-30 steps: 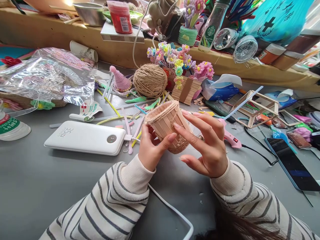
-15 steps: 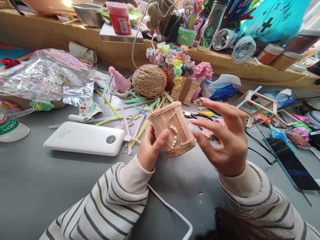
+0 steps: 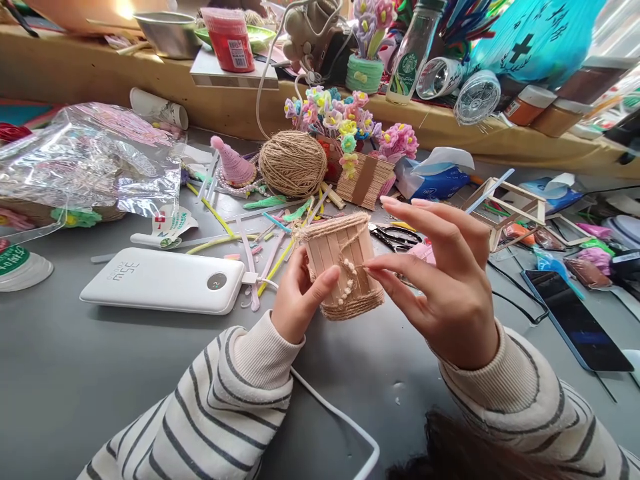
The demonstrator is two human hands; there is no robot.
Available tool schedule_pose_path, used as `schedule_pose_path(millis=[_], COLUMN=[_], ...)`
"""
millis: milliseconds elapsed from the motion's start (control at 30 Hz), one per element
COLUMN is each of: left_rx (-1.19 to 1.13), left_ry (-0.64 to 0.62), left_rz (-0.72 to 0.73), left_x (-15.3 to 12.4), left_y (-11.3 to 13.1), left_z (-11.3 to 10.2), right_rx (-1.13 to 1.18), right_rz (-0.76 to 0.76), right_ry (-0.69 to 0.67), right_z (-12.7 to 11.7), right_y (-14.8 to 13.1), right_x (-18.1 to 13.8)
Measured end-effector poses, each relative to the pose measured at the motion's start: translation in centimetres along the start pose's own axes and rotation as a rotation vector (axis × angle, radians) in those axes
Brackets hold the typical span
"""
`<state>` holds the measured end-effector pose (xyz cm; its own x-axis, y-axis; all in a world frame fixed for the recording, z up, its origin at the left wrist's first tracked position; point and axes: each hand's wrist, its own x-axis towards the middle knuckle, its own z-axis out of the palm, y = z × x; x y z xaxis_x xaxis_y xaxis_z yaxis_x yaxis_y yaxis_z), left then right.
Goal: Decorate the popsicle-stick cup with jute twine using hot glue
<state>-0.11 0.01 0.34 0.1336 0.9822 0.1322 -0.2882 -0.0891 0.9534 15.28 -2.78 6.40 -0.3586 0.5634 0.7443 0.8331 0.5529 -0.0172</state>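
Observation:
My left hand (image 3: 303, 293) is wrapped around a small wooden-stick pot (image 3: 334, 250), its thumb pressed on the front. Twine circles the pot's top rim and its base, and a loose piece of twine crosses the slats. Small cream beads (image 3: 347, 283) run down the front in a curved line. At the pot's right side, the thumb and index finger of my right hand (image 3: 445, 287) come together in a pinch, while the other fingers stay raised. Fine fibres show near those fingertips, but what they pinch is too small to make out.
Behind the pot lie a ball of twine (image 3: 293, 163), pliers (image 3: 395, 237) and fuzzy craft stems (image 3: 215, 213). A white power bank (image 3: 163, 281) with a cable (image 3: 340, 410) is on the left. A phone (image 3: 575, 320) and a stick frame (image 3: 505, 210) occupy the right.
My right hand has moved left to the pot's side, and its spread thumb and index finger have closed into a pinch. The pot, still in my left hand, has turned slightly more upright.

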Motion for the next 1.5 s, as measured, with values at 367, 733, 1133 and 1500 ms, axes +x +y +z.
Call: schedule_pose_path(millis=[367, 733, 1133, 1500], left_rx=[0.022, 0.023, -0.039, -0.045], left_ry=[0.003, -0.005, -0.005, -0.028], left_rz=[-0.021, -0.031, -0.024, -0.009], left_x=[-0.04, -0.11, -0.13, -0.17], left_y=[0.18, -0.08, -0.27, -0.34], left_z=[0.20, 0.10, 0.02, -0.14], right_rx=[-0.015, -0.024, -0.010, -0.017], right_rz=[-0.025, -0.018, 0.025, 0.048], right_ry=[0.002, -0.023, -0.016, 0.026], right_z=[0.46, 0.32, 0.28, 0.50], right_y=[-0.18, -0.16, -0.27, -0.04], right_x=[0.17, 0.16, 0.03, 0.00])
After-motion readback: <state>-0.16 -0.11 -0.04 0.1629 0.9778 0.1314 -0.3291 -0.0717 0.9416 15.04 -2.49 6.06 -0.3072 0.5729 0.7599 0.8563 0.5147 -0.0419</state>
